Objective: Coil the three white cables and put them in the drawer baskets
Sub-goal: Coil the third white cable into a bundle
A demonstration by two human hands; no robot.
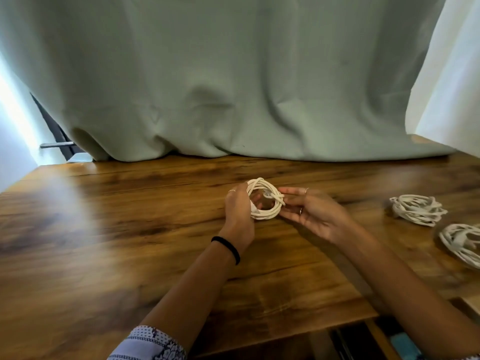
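A coiled white cable [267, 200] is held above the wooden table [130, 229] near its middle. My left hand [239, 214] grips the coil's left side with fingers curled through it. My right hand [314, 211] is at the coil's right side, fingertips touching the wrapped strands, palm up and fingers spread. Two more coiled white cables lie on the table to the right: one [418, 209] further back, the other [461, 242] nearer, cut off by the frame edge. The open drawer [363, 339] shows below the table's front edge, its inside dark; no basket can be made out.
A pale green cloth [233, 87] hangs behind the table and drapes onto its back edge. A white sheet [452, 87] hangs at the right. A light blue object [404, 345] lies in the drawer. The picture is motion-blurred.
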